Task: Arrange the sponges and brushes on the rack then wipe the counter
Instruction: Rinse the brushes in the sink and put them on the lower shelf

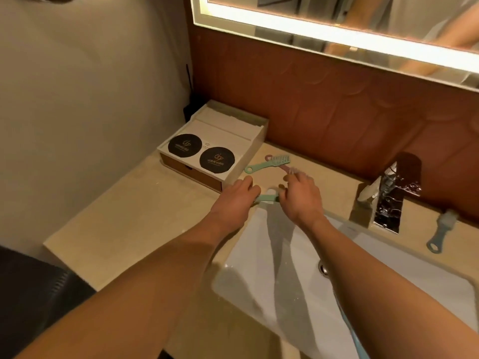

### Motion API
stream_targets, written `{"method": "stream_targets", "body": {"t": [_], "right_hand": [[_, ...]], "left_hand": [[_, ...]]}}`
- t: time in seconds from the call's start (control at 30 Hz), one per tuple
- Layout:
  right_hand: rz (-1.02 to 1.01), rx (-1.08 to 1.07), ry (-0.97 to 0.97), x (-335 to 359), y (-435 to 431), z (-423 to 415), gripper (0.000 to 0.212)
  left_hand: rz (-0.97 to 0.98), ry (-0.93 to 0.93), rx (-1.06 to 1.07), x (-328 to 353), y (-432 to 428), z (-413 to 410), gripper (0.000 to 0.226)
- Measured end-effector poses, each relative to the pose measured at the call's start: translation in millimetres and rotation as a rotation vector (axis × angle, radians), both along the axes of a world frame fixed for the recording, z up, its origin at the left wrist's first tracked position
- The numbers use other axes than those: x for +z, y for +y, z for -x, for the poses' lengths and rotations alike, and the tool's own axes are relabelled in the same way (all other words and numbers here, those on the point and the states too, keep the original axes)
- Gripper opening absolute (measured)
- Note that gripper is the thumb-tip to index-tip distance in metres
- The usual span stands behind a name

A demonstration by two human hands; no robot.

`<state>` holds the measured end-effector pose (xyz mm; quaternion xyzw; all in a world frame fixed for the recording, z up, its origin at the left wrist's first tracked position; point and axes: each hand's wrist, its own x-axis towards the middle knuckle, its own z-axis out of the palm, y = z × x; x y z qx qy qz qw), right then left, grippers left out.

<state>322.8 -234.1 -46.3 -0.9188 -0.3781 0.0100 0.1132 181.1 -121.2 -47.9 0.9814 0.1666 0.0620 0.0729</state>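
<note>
- The left hand (233,200) and the right hand (300,200) meet at centre frame, over the strip of counter (145,211) just above the upper left corner of the sink (248,255).
- Between them lies the near brush (267,199), green-handled, with its long axis running left to right across the frame and a pale head showing by the right hand.
- Left hand: fingers curled over the handle's left end, apparently gripping it.
- Right hand: fingers bent down at the head end. I cannot tell whether they pinch the head or only touch it.
- Just above the hands, a far green brush (261,165) and a pink brush (283,167) lie crossed on the counter. The pink one's bristle end points down-right, close to the right fingertips.
- A blue brush (440,233) lies well apart at right of frame, beyond the tap (388,200), nearer the right hand.
- No clear rack shows. The box (228,130) up-left of the hands, closest to the left hand, is the likeliest spot, which would be a short carry up and left.
- No sponge is visible, and wiping has probably not begun.
</note>
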Motion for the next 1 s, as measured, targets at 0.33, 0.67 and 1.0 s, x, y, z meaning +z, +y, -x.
{"method": "stream_targets", "body": {"t": [0.33, 0.67, 1.0], "right_hand": [[0.090, 0.069, 0.027, -25, 6, -52, 0.059], [0.112, 0.267, -0.032, -20, -3, -48, 0.062], [0.188, 0.405, -0.215, -23, -7, -36, 0.061]], "left_hand": [[0.037, 0.044, -0.032, -17, 10, -39, 0.041], [0.000, 0.047, -0.023, -25, 5, -44, 0.046], [0.049, 0.019, -0.025, -25, 5, -34, 0.051]]}}
